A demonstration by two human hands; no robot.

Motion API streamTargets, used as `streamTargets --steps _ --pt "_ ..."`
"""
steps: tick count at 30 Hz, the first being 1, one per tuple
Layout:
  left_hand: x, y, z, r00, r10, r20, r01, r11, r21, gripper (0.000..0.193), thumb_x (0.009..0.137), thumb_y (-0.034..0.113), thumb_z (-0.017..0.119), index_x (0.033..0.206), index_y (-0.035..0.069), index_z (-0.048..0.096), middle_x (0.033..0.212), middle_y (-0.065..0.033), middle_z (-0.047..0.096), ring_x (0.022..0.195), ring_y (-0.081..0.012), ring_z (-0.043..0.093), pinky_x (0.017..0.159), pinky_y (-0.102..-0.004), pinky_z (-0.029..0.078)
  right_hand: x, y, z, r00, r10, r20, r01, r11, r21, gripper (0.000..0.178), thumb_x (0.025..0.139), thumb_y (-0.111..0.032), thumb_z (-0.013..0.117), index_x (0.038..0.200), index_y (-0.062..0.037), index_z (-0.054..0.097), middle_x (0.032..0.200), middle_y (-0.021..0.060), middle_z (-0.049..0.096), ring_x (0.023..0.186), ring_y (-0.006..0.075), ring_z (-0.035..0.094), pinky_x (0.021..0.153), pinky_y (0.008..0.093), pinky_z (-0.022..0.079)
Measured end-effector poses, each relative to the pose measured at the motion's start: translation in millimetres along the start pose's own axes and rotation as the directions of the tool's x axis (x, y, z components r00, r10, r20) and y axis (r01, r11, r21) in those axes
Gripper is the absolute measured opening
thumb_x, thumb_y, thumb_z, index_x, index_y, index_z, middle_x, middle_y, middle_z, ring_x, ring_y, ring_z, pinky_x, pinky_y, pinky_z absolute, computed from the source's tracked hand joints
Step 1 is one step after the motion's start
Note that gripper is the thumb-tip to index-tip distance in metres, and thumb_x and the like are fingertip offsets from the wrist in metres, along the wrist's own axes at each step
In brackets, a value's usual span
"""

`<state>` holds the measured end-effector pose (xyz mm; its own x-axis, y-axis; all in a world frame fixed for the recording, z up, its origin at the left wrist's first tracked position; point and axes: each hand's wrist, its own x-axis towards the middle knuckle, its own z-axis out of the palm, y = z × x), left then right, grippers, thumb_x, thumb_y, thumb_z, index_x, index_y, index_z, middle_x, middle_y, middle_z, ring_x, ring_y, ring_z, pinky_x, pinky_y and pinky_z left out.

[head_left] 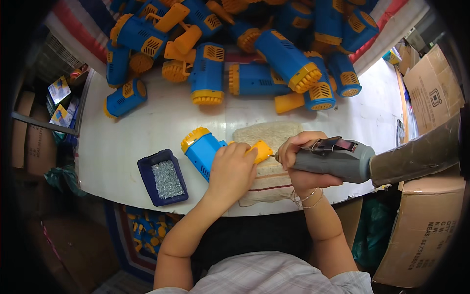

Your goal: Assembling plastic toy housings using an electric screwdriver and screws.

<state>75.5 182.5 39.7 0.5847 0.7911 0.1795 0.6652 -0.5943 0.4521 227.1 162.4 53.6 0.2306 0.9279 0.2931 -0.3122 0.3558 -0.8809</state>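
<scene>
Under my left hand (232, 165) lies a blue and yellow toy bubble gun (203, 152), its ridged yellow front facing up and left. My left fingers are closed round it where the yellow handle (263, 151) joins the body. In my right hand (306, 159) I grip a grey electric screwdriver (335, 160), held sideways, its tip at the end of the handle. Whether the tip sits in a screw is too small to tell. A folded beige cloth (269, 183) lies beneath the handle and my hands.
A dark blue bin (147, 171) of small silvery screws (167, 180) stands left of the toy. Many similar toys (208, 73) are heaped at the table's far side. Cardboard boxes (433, 88) flank the right. A wrapped tube (416, 154) runs from the screwdriver to the right edge.
</scene>
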Motion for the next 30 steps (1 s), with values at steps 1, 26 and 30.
streamTargets --steps 1,26,30 --pt "0.3 0.2 0.5 1.000 -0.006 -0.001 0.006 1.000 -0.001 0.029 0.067 0.011 0.064 0.094 0.003 0.061 0.094 -0.0092 0.057 0.093 -0.0242 0.052 0.080 -0.0350 0.040 0.6 0.5 -0.8 1.000 -0.005 -0.005 0.005 1.000 -0.008 0.100 0.049 -0.090 0.036 0.092 -0.0004 0.045 0.053 0.0035 0.046 0.044 0.0135 0.043 0.044 0.0262 0.038" --pt "8.6 -0.7 23.9 0.998 -0.035 0.042 0.027 0.983 0.180 0.043 0.065 0.013 0.067 0.103 0.003 0.053 0.087 -0.0109 0.055 0.089 -0.0267 0.053 0.084 -0.0382 0.038 4.2 -3.1 -5.4 0.989 -0.127 -0.081 0.133 0.989 0.062 0.110 0.056 -0.091 0.024 0.113 0.0015 0.043 0.049 -0.0001 0.040 0.040 0.0108 0.039 0.039 0.0245 0.035" --pt "6.1 8.1 -30.5 0.993 0.095 -0.064 -0.096 0.995 -0.016 0.063 0.065 0.014 0.069 0.121 0.000 0.043 0.095 -0.0131 0.054 0.089 -0.0277 0.052 0.088 -0.0362 0.036 -3.4 -26.4 -3.1 0.980 -0.198 -0.010 0.198 0.971 0.134 0.106 0.060 -0.088 0.026 0.114 0.0018 0.043 0.049 -0.0005 0.040 0.039 0.0103 0.040 0.038 0.0237 0.036"
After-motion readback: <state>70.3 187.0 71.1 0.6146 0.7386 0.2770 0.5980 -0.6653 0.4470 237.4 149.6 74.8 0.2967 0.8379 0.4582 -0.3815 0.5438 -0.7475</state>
